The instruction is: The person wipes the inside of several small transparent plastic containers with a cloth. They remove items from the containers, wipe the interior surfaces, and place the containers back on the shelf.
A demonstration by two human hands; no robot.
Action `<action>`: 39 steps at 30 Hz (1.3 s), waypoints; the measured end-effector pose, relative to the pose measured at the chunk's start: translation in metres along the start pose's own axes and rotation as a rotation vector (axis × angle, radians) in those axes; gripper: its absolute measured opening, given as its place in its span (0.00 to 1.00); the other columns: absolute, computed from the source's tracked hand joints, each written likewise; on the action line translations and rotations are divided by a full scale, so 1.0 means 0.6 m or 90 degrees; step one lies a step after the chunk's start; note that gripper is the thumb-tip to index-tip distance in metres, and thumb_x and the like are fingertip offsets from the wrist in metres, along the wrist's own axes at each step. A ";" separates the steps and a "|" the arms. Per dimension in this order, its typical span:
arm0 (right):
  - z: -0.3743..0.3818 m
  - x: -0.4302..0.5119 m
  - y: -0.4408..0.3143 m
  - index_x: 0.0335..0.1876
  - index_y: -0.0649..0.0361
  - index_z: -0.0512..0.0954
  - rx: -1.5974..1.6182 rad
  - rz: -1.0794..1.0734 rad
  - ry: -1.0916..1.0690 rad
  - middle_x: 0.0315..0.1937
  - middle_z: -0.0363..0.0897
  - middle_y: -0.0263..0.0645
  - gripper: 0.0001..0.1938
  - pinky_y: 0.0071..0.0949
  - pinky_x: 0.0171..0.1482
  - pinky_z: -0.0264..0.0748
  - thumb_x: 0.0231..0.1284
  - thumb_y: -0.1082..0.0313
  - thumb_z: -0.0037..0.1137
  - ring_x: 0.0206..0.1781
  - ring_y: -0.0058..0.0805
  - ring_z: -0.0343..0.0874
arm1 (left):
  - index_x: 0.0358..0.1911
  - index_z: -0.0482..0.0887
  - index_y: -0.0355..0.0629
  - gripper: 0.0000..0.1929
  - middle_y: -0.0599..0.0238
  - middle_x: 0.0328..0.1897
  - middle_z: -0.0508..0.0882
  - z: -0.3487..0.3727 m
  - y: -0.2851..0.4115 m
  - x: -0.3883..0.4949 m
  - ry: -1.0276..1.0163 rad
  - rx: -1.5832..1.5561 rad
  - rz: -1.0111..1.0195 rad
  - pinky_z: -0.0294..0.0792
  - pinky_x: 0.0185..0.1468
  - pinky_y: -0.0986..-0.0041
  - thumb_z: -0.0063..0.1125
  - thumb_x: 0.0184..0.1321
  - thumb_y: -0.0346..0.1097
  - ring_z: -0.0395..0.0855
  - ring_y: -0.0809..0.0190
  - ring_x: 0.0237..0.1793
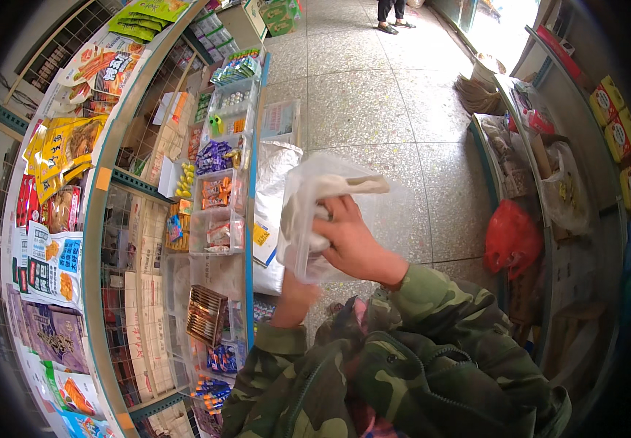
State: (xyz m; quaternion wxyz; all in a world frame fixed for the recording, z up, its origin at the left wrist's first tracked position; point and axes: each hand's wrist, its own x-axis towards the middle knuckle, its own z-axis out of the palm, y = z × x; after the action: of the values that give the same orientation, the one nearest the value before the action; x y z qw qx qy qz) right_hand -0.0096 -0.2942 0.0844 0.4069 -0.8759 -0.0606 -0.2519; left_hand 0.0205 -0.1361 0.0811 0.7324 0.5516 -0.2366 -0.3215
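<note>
A clear plastic bin (pixel 307 219) is held tilted in front of me, over the aisle floor. My right hand (pixel 354 235) reaches inside it, its fingers pressing a bunched whitish cloth (pixel 343 186) against the bin's wall. One end of the cloth sticks out towards the right. My left hand (pixel 296 293), blurred, is at the bin's lower left edge; its fingers are mostly hidden behind the plastic. Left of the bin, the shelf carries a row of clear bins with small wrapped sweets (pixel 217 191). A brown box of thin packets (pixel 207 315) stands nearer to me.
A metal shelf edge (pixel 251 219) runs along my left, with bagged snacks (pixel 66 148) above it. White sacks (pixel 271 180) lie on the floor beside it. Shelves at right hold goods and a red plastic bag (pixel 512 238). A person (pixel 389 13) stands far ahead.
</note>
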 end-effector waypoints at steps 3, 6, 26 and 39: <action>0.002 -0.023 -0.002 0.52 0.43 0.80 -0.098 -0.064 -0.092 0.57 0.66 0.43 0.23 0.49 0.60 0.61 0.46 0.71 0.56 0.62 0.51 0.62 | 0.67 0.59 0.40 0.44 0.56 0.63 0.71 -0.036 0.027 -0.004 0.077 -0.259 -0.190 0.70 0.61 0.55 0.67 0.51 0.53 0.73 0.53 0.61; 0.017 -0.034 -0.005 0.52 0.44 0.81 -0.104 -0.069 -0.233 0.59 0.69 0.45 0.20 0.42 0.65 0.61 0.51 0.67 0.55 0.65 0.46 0.64 | 0.68 0.57 0.40 0.47 0.53 0.67 0.68 -0.071 0.032 -0.006 -0.091 -0.183 -0.112 0.70 0.61 0.53 0.59 0.53 0.66 0.72 0.53 0.63; 0.062 -0.044 -0.018 0.61 0.60 0.66 -0.042 0.105 -0.070 0.44 0.75 0.50 0.31 0.45 0.47 0.69 0.45 0.69 0.56 0.47 0.50 0.75 | 0.70 0.51 0.41 0.48 0.56 0.68 0.65 -0.074 -0.013 0.001 0.024 -0.073 -0.185 0.61 0.67 0.62 0.61 0.48 0.51 0.64 0.55 0.67; 0.059 -0.053 -0.007 0.58 0.45 0.75 -0.311 -0.057 -0.062 0.45 0.71 0.37 0.23 0.36 0.50 0.61 0.53 0.62 0.53 0.49 0.35 0.67 | 0.71 0.49 0.44 0.48 0.56 0.68 0.63 -0.067 0.002 -0.006 0.026 -0.030 -0.223 0.66 0.61 0.58 0.57 0.49 0.54 0.65 0.55 0.66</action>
State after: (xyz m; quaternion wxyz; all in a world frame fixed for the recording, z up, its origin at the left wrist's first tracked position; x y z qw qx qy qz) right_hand -0.0245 -0.2618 0.0525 0.1681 -0.9558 -0.0559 -0.2346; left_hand 0.0464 -0.1069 0.0708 0.6825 0.5737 -0.1144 -0.4381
